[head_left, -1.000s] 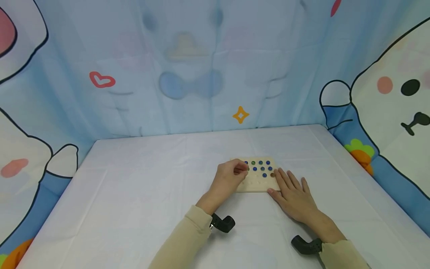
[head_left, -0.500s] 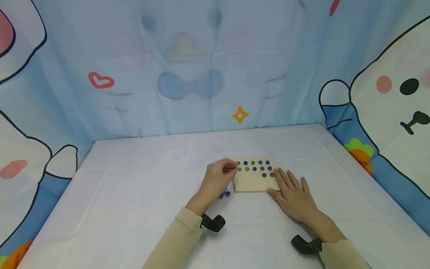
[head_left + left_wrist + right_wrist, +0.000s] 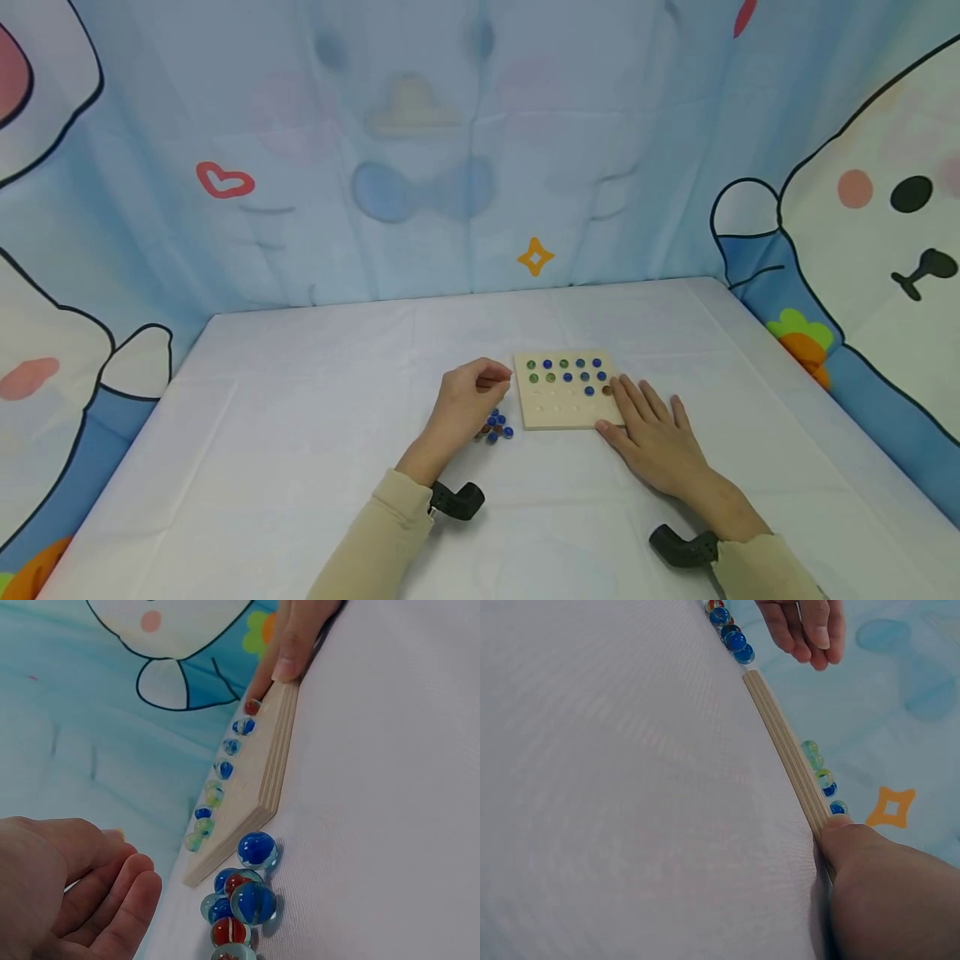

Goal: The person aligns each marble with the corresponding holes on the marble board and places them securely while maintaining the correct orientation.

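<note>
A pale wooden board [image 3: 558,421] with rows of hollows lies on the white table. Glass marbles, green and blue [image 3: 567,377], fill its two far rows. At the right of the third row sit a blue marble and a reddish-brown marble [image 3: 607,390]. My left hand [image 3: 465,396] is raised left of the board, fingers loosely curled, with no marble showing between them. Below it, a pile of blue and red marbles [image 3: 253,902] lies beside the board's near left corner. My right hand [image 3: 660,442] rests flat, fingers extended, touching the board's right edge; its thumb [image 3: 840,825] lies at the near corner.
The white-covered table [image 3: 300,417] stretches out around the board. A blue cartoon curtain [image 3: 420,250] hangs behind the table and along both sides. Each wrist wears a black camera mount, such as the left one [image 3: 459,502].
My left hand has moved left, away from the board and over towards the loose pile, uncovering the board's left columns and the pile. The right hand has stayed still.
</note>
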Available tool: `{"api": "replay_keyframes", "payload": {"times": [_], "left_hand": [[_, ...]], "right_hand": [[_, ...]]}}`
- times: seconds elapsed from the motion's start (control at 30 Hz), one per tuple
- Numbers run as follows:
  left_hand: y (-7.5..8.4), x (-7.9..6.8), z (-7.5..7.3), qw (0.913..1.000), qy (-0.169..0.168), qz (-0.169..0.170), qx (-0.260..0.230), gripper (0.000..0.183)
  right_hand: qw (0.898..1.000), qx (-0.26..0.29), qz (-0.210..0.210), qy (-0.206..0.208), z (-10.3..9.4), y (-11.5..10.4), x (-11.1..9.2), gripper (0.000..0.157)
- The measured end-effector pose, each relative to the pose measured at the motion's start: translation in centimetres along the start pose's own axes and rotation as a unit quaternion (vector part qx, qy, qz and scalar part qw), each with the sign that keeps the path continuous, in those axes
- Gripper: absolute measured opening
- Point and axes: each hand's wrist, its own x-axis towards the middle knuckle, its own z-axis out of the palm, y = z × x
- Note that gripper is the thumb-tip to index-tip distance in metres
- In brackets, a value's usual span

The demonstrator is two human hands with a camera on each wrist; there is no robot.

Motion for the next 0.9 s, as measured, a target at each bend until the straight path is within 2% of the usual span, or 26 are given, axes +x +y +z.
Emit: {"api": "replay_keyframes", "payload": {"times": [0.6,0.9], "left_hand": [[-1.5,-0.3,-0.7,0.9997,0.009,-0.015,0.019,0.015],[-2.0,-0.5,-0.8,0.9992,-0.019,-0.028,0.022,0.015]], "right_hand": [[1.0,-0.006,-0.002,0.005,0.1,0.0,0.0,0.079],[1.0,-0.006,-0.001,0.0,0.1,0.1,0.0,0.08]]}}
